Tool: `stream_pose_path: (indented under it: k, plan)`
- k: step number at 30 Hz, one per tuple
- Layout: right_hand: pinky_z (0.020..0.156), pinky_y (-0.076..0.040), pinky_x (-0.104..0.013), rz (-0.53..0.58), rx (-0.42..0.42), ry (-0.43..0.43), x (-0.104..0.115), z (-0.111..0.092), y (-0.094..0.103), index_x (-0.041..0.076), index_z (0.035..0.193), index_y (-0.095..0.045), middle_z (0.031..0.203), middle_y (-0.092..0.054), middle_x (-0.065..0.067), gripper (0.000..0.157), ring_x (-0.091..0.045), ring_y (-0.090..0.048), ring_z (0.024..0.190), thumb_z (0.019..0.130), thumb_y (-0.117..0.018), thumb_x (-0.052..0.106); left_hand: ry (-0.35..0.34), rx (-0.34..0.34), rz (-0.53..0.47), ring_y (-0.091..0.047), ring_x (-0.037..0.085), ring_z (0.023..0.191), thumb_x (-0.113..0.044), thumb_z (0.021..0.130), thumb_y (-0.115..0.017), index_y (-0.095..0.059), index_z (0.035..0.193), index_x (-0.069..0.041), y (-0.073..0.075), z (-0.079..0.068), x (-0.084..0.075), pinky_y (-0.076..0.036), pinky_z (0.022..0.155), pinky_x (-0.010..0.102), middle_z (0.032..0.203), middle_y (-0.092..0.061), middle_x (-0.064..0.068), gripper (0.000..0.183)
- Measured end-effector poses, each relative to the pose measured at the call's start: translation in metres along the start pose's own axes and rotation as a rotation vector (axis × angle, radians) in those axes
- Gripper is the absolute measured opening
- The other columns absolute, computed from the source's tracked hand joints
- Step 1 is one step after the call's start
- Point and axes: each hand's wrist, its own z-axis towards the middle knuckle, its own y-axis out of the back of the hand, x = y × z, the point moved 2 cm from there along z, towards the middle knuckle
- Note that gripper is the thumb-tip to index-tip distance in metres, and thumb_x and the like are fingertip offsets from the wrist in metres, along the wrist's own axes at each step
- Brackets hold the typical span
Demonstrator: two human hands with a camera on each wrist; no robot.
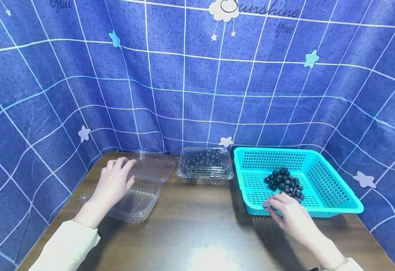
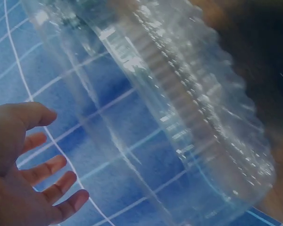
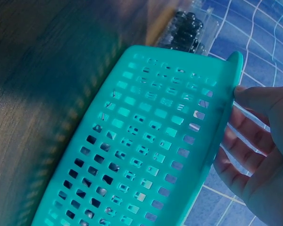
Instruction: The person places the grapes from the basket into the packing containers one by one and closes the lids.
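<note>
My left hand [image 1: 114, 180] hovers over an open clear plastic clamshell box [image 1: 133, 214] at the left of the table, fingers apart and holding nothing. The box's ribbed wall [image 2: 198, 108] fills much of the left wrist view, beside the spread fingers. At the near side of a turquoise plastic basket [image 1: 333, 180], my right hand [image 1: 292, 218] holds the rim. In the right wrist view the thumb lies on the outer edge of the basket [image 3: 141, 122], and the fingertips are hidden behind the rim. A bunch of dark grapes [image 1: 285, 181] lies inside the basket.
Between the open box and the basket, near the back, stands a closed clear clamshell box [image 1: 205, 165] filled with dark grapes. A blue curtain [image 1: 197, 105] with white lines hangs around the wooden table [image 1: 190, 226].
</note>
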Motion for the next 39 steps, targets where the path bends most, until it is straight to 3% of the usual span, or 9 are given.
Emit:
stream_pose_path:
  k: [6, 10, 17, 25, 27, 30, 33, 39]
  plan:
    - [0.059, -0.051, -0.025, 0.006, -0.007, 0.005, -0.001, -0.001, 0.002, 0.019, 0.084, -0.069, 0.084, -0.064, 0.011, 0.043, -0.008, -0.056, 0.073, 0.099, -0.036, 0.043, 0.007, -0.011, 0.022, -0.044, 0.047, 0.104, -0.015, 0.076, -0.068, -0.051, 0.125, -0.009, -0.005, -0.006, 0.018, -0.042, 0.07, 0.059, 0.118, -0.05, 0.022, 0.052]
    - [0.059, -0.051, -0.026, -0.001, 0.002, -0.006, -0.001, -0.002, 0.002, 0.019, 0.083, -0.069, 0.083, -0.063, 0.011, 0.051, -0.007, -0.055, 0.073, 0.099, -0.029, 0.046, 0.019, 0.002, 0.041, -0.044, 0.049, 0.103, -0.013, 0.073, -0.07, -0.051, 0.123, -0.008, -0.008, -0.011, 0.029, -0.042, 0.069, 0.06, 0.117, -0.05, 0.023, 0.054]
    - [0.061, -0.051, -0.026, 0.003, -0.003, -0.006, -0.001, -0.001, 0.001, 0.019, 0.083, -0.069, 0.083, -0.063, 0.011, 0.049, -0.007, -0.055, 0.074, 0.099, -0.03, 0.046, 0.09, 0.019, 0.039, -0.042, 0.052, 0.102, -0.011, 0.07, -0.072, -0.051, 0.122, -0.005, -0.013, -0.02, 0.049, -0.041, 0.068, 0.065, 0.115, -0.048, 0.027, 0.056]
    - [0.061, -0.052, -0.027, 0.006, -0.031, 0.015, -0.001, 0.001, 0.001, 0.019, 0.083, -0.069, 0.084, -0.064, 0.01, 0.047, -0.009, -0.057, 0.074, 0.099, -0.032, 0.045, 0.161, 0.033, 0.035, -0.041, 0.056, 0.099, -0.011, 0.07, -0.072, -0.049, 0.123, -0.004, -0.016, -0.031, 0.067, -0.04, 0.059, 0.064, 0.113, -0.046, 0.029, 0.058]
    - [0.062, -0.052, -0.027, 0.006, -0.015, 0.01, -0.002, 0.001, 0.002, 0.019, 0.084, -0.069, 0.085, -0.064, 0.01, 0.031, -0.008, -0.057, 0.075, 0.097, -0.048, 0.039, 0.184, 0.036, 0.022, -0.04, 0.057, 0.098, -0.011, 0.07, -0.071, -0.049, 0.123, -0.003, -0.018, -0.034, 0.071, -0.039, 0.056, 0.063, 0.112, -0.045, 0.029, 0.058]
    - [0.065, -0.053, -0.027, 0.004, 0.008, 0.011, -0.003, 0.001, 0.003, 0.019, 0.085, -0.069, 0.086, -0.064, 0.01, 0.006, -0.008, -0.058, 0.077, 0.081, -0.071, 0.022, 0.22, 0.045, -0.004, -0.04, 0.057, 0.096, -0.011, 0.07, -0.071, -0.048, 0.123, -0.003, -0.021, -0.038, 0.076, -0.038, 0.055, 0.063, 0.11, -0.045, 0.031, 0.059]
    - [0.067, -0.053, -0.027, 0.002, 0.023, 0.016, -0.005, 0.001, 0.004, 0.019, 0.086, -0.069, 0.087, -0.065, 0.01, 0.024, -0.009, -0.058, 0.078, 0.065, -0.077, 0.01, 0.263, 0.062, -0.035, -0.039, 0.057, 0.097, -0.011, 0.071, -0.07, -0.046, 0.124, -0.003, -0.022, -0.041, 0.079, -0.038, 0.056, 0.063, 0.111, -0.044, 0.033, 0.059]
    - [0.068, -0.052, -0.027, -0.001, 0.028, 0.037, -0.012, 0.004, 0.009, 0.017, 0.085, -0.068, 0.084, -0.064, 0.009, 0.018, -0.009, -0.057, 0.077, 0.069, -0.073, 0.012, 0.35, 0.1, -0.082, -0.039, 0.059, 0.096, -0.012, 0.074, -0.067, -0.042, 0.125, 0.002, -0.025, -0.047, 0.086, -0.039, 0.063, 0.067, 0.112, -0.043, 0.038, 0.059]
